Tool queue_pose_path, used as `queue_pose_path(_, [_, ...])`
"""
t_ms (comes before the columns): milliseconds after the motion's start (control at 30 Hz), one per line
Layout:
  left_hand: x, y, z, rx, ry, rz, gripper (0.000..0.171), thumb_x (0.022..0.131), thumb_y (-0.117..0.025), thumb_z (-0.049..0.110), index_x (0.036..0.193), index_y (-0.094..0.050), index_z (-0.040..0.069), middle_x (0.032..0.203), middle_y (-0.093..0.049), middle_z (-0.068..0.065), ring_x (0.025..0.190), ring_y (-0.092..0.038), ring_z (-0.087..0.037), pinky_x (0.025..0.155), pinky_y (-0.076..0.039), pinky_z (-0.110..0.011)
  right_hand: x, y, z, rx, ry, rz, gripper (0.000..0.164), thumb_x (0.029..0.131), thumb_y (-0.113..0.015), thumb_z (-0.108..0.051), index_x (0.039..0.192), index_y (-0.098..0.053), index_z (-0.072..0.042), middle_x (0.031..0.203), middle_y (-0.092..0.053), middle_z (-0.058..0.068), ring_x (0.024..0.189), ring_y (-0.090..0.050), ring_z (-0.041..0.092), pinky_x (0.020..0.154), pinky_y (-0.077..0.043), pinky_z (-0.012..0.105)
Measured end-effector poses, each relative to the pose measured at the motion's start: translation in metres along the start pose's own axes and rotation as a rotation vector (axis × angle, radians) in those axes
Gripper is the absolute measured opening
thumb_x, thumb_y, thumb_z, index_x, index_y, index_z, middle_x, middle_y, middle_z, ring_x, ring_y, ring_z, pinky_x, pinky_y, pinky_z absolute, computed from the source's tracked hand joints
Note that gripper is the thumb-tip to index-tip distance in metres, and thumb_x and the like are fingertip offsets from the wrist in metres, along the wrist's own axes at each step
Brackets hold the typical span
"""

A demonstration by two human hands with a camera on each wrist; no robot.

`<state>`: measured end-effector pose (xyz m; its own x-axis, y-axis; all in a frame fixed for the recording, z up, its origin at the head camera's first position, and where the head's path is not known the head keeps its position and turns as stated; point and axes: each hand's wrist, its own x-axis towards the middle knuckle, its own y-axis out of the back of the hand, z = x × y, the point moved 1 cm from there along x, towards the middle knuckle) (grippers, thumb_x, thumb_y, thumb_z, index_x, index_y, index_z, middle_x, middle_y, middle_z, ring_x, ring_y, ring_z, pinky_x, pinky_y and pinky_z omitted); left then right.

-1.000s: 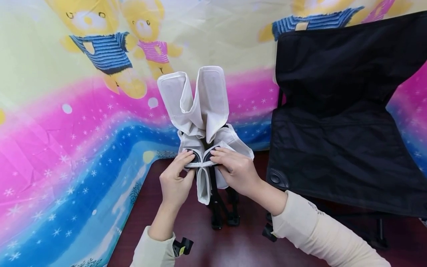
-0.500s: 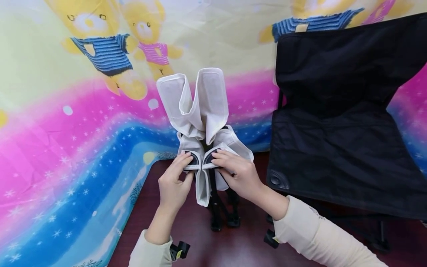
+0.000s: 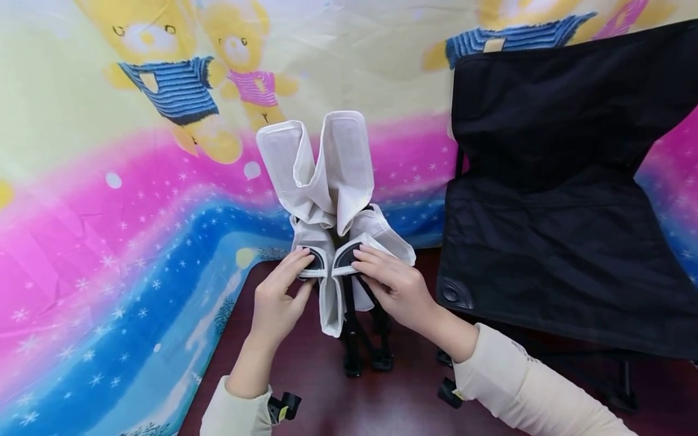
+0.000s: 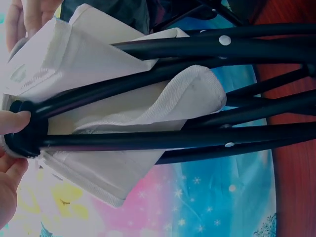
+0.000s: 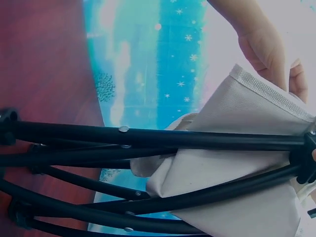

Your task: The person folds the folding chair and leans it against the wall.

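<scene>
A white fabric folding chair (image 3: 349,163) with a black tube frame (image 3: 351,339) stands partly folded, its cloth bunched in deep creases. My left hand (image 3: 279,297) grips the left front corner of the seat, fingertips over its black patch (image 3: 315,261). At the right front corner, my right hand (image 3: 398,284) holds the other black patch (image 3: 345,259) in the same way. A narrow gap separates the two corners. In the left wrist view, the thumb (image 4: 17,121) presses on a black plastic corner joint (image 4: 29,140). Crossing tubes (image 5: 212,139) fill the right wrist view.
To the right stands an unfolded black folding chair (image 3: 545,254), close to my right forearm. Both chairs are on a dark red table (image 3: 322,399). A printed cloth (image 3: 180,266) with cartoon bears hangs behind and runs along the table's left edge.
The two front corners of the white seat have moved slightly apart, widening the gap between them. My left wrist has shifted a little left, my right slightly right. Both grips stay.
</scene>
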<state>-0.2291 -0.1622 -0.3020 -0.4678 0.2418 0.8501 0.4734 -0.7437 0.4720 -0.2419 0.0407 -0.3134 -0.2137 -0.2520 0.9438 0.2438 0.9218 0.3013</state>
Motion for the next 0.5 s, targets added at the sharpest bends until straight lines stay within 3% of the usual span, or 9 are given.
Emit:
queue_pose_path(167, [-0.001, 0.000, -0.004, -0.008, -0.004, 0.020, 0.040, 0.064, -0.069, -0.006, 0.102, -0.063, 0.002, 0.107, -0.059, -0.011, 0.103, -0.052, -0.021, 0.089, -0.037, -0.024, -0.004, 0.002, -0.001, 0.004, 0.021, 0.038, 0.026, 0.069, -0.064, 0.005, 0.095, -0.065, 0.002, 0.102, -0.061, 0.014, 0.099, -0.054, 0.027, 0.084, -0.042, 0.032])
queue_pose_path(333, [-0.003, -0.001, -0.006, 0.003, 0.010, 0.069, 0.043, 0.061, -0.071, -0.007, 0.103, -0.063, 0.001, 0.109, -0.058, -0.009, 0.102, -0.053, -0.020, 0.087, -0.039, -0.023, -0.009, 0.003, -0.003, 0.003, 0.030, 0.059, 0.019, 0.080, -0.058, -0.004, 0.097, -0.064, 0.003, 0.103, -0.060, 0.015, 0.098, -0.054, 0.028, 0.085, -0.042, 0.032])
queue_pose_path(500, [-0.007, -0.001, -0.007, -0.012, 0.036, 0.123, 0.046, 0.061, -0.071, -0.007, 0.105, -0.062, 0.002, 0.110, -0.058, -0.007, 0.100, -0.054, -0.020, 0.086, -0.038, -0.019, -0.014, 0.004, -0.003, -0.011, 0.032, 0.096, 0.019, 0.083, -0.055, -0.006, 0.095, -0.064, 0.005, 0.102, -0.060, 0.016, 0.097, -0.055, 0.028, 0.085, -0.042, 0.032])
